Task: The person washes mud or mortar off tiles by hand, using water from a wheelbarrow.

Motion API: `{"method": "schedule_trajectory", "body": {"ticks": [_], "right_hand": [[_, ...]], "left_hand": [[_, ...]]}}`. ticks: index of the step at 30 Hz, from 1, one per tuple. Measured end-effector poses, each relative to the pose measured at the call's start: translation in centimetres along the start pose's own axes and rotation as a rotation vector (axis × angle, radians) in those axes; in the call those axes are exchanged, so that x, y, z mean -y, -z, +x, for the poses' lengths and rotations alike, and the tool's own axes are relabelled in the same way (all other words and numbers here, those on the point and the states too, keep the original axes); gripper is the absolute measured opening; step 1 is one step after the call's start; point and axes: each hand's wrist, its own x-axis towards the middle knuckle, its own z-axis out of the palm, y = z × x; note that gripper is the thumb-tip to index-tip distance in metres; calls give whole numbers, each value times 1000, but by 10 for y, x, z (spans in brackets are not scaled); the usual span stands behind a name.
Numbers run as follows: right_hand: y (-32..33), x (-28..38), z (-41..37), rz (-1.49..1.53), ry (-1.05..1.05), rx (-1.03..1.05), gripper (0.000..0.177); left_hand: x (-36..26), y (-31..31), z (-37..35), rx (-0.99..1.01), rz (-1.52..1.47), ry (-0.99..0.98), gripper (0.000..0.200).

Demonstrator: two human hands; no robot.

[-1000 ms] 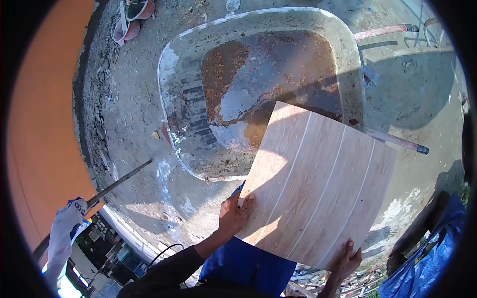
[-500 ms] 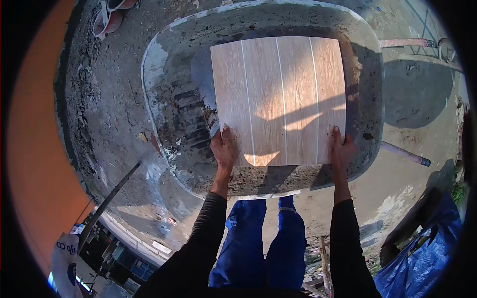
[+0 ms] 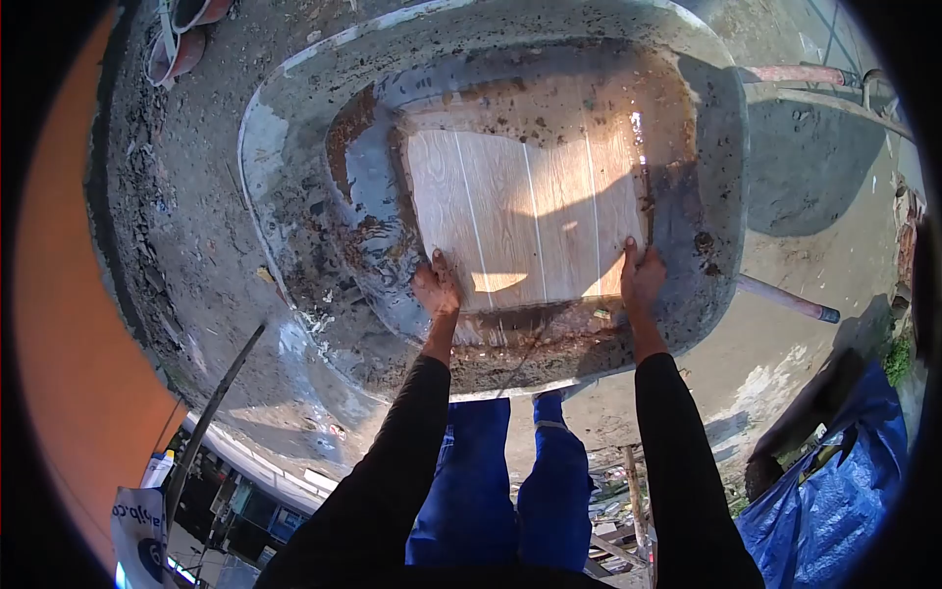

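A square wood-grain tile (image 3: 510,211) with pale lines lies low in a dirty wheelbarrow tray (image 3: 263,157), in murky water that covers its far edge. My left hand (image 3: 437,285) grips the tile's near left corner, thumb on top. At the near right corner my right hand (image 3: 642,278) holds the tile in the same way, its thumb on the surface. The fingers under the tile are hidden on both sides. Bits of dirt float over the tile's far part.
Wheelbarrow handles (image 3: 790,298) stick out to the right. Buckets (image 3: 177,54) stand at the upper left, beside an orange wall (image 3: 59,236). A blue tarp (image 3: 844,471) hangs at the lower right. A dark pole (image 3: 221,393) slants at the lower left.
Both hands have lowered the tile into the tray, and water now laps over its far edge. The water surface is rippled. The view has shifted slightly.
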Motion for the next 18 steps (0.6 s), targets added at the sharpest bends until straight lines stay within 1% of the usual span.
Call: {"method": "schedule_trajectory", "body": {"ticks": [1,3,4,5,6,7,9,11,12,14,15,17,18], "right_hand": [[0,1,-2,3,-1,-2,54],[-7,3,-6,-195,127,-93,51],[-9,7,-11,-233,178,-145,53],[-9,12,-15,-224,180,-149,53],[-8,15,-20,-272,213,-147,55],[-8,16,-24,-317,246,-147,58],[-19,4,-16,-422,266,173,65],[-12,16,-21,-482,276,-78,71],[2,22,-24,-472,283,-85,71],[40,32,-26,-425,329,-3,71],[55,29,-25,-411,351,-29,71],[94,26,-26,-202,344,248,58],[135,22,-42,-32,398,160,47]], "left_hand": [[-5,0,-2,30,57,25,57],[-45,15,-12,82,168,75,55],[-60,22,-17,106,223,100,54],[-67,26,-21,128,280,125,53],[-51,18,-21,120,281,119,53],[-16,-2,-16,22,374,-66,52],[16,-19,-7,-92,467,-262,52],[17,-19,10,288,603,-162,56],[13,-14,6,274,601,-165,56],[-6,-2,-2,75,555,-292,51],[-21,10,-8,-34,524,-354,50],[-43,58,-22,117,477,-309,47],[-48,85,-27,165,498,-419,52]]}}
